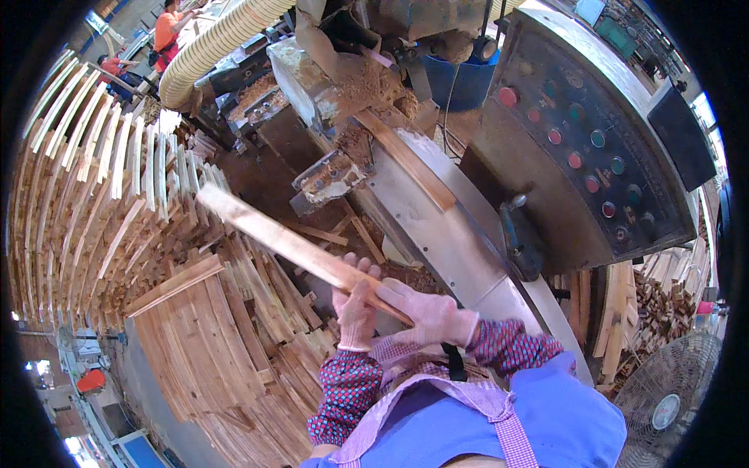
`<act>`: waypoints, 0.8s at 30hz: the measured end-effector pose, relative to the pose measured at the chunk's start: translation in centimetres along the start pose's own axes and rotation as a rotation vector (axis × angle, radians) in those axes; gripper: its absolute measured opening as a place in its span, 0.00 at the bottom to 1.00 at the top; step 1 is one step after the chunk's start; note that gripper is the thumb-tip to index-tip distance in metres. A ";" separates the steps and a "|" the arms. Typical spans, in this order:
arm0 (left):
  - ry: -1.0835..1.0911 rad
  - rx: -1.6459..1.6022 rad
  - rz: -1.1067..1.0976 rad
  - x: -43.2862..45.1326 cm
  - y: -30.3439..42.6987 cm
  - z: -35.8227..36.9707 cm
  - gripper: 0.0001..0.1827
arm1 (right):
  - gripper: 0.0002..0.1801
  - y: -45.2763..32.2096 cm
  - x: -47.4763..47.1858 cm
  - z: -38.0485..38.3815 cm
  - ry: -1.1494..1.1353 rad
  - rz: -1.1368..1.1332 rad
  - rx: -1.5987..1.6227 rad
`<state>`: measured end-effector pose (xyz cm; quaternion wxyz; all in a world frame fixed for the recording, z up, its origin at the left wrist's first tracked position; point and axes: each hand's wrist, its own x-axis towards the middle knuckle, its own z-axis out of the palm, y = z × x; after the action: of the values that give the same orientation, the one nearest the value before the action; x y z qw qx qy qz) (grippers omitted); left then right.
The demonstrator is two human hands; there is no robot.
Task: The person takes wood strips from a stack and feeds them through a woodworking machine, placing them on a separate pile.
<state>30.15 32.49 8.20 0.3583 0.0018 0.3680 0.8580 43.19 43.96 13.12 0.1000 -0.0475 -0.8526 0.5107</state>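
Observation:
Both of my hands wear pale pink work gloves. A wooden strip [281, 243] slants up and left from my body, with my left hand [356, 313] wrapped around it near its lower end. Over that lower end lies my right hand [424, 313], its fingers gripping the wood. Beyond my hands is a woodworking machine with a metal bed [436, 234]. On the bed a second wooden strip [409, 161] lies along the fence, its far end under the sawdust-covered machine head [351, 70].
A control panel [579, 140] with red and green buttons stands at right. Stacked wooden strips [76, 222] fill the left, with wide boards [199, 345] nearer me. A ribbed dust hose [205, 52] arches at the top. A fan [667, 403] sits lower right. Two people [167, 32] are far off.

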 end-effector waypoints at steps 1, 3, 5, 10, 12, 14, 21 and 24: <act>-0.048 0.008 -0.013 0.0 -0.7 0.2 0.36 | 0.37 -0.2 -1.3 0.4 0.015 0.084 0.011; -0.181 0.292 -0.189 -1.2 -0.3 -0.8 0.39 | 0.38 -0.3 -5.1 0.5 0.027 0.252 -0.084; -0.027 0.393 -0.072 -0.6 0.5 -2.8 0.36 | 0.38 0.5 -10.8 0.3 0.103 0.389 -0.267; 0.518 1.340 0.108 9.1 16.2 -18.8 0.20 | 0.39 2.0 -23.5 1.2 0.261 0.516 -0.596; 0.827 1.331 0.347 11.5 21.5 -22.3 0.34 | 0.38 3.0 -25.0 2.0 0.225 0.559 -0.716; 0.981 1.301 0.326 14.6 27.7 -30.8 0.46 | 0.34 5.1 -24.6 1.9 0.168 0.646 -0.798; 1.122 1.302 0.038 26.0 39.0 -40.5 0.39 | 0.30 10.7 -9.0 -4.0 0.261 0.410 -1.170; 1.113 1.303 -0.015 29.6 39.4 -41.2 0.36 | 0.26 13.5 -4.4 -5.8 0.303 0.541 -1.212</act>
<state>-27.01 6.18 -4.63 0.0586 -0.2165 0.9099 0.3491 48.42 54.52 3.38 0.0427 -0.3775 -0.9229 -0.0625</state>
